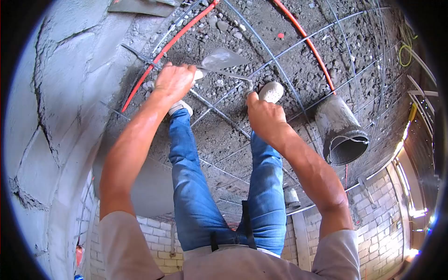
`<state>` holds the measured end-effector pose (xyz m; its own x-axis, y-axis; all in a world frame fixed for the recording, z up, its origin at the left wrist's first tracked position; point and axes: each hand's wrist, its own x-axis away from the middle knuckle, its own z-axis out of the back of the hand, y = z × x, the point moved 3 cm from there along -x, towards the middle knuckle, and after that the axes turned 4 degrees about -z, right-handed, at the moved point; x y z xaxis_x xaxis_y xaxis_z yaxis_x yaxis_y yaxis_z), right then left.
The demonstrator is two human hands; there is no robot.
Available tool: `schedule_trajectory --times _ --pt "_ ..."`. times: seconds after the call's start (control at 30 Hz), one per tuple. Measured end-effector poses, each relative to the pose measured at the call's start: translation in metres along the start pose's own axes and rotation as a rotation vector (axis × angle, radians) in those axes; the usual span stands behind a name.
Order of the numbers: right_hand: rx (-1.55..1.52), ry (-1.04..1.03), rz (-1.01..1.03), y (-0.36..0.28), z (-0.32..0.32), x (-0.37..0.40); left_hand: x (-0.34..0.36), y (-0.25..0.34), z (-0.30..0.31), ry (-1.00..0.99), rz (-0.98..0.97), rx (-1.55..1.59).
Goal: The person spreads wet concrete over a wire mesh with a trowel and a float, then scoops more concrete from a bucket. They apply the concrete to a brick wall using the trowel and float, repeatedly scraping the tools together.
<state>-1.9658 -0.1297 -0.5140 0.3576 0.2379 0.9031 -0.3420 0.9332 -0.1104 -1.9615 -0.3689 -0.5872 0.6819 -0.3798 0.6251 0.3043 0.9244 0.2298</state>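
Left hand [175, 84] is closed on a trowel [223, 59] aimed towards 3 o'clock, a thin metal tool [250, 85] is gripped by the right hand [267, 116], and steady scraping contact seems called for.

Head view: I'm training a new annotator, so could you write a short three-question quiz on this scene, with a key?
1. Fill in: the left hand is closed around the handle of a ____.

2. True or false: the wide grey pipe lies nearer to the left hand than to the right hand.

3. Multiple choice: what colour are the two long tubes running among the metal bars?
A) green
B) orange-red
C) black

Key: 1: trowel; 2: false; 3: B
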Motion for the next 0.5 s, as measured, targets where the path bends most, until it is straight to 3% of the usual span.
schedule_trajectory --times 0.23,0.33,0.37,0.5 --pt "0.018 0.083 0.038 -0.015 -0.018 -0.032 0.003 0.029 -0.008 -0.034 -0.014 0.117" --pt "-0.242 0.025 0.000 0.005 -0.006 -0.007 0.008 0.006 0.007 -0.106 0.132 0.208" --pt "-0.362 0.023 -0.009 0.014 0.003 0.003 0.014 -0.010 0.012 -0.082 0.270 0.362" --pt "-0.428 0.165 -0.032 0.045 0.016 0.019 0.028 -0.025 0.003 0.151 0.236 0.377"
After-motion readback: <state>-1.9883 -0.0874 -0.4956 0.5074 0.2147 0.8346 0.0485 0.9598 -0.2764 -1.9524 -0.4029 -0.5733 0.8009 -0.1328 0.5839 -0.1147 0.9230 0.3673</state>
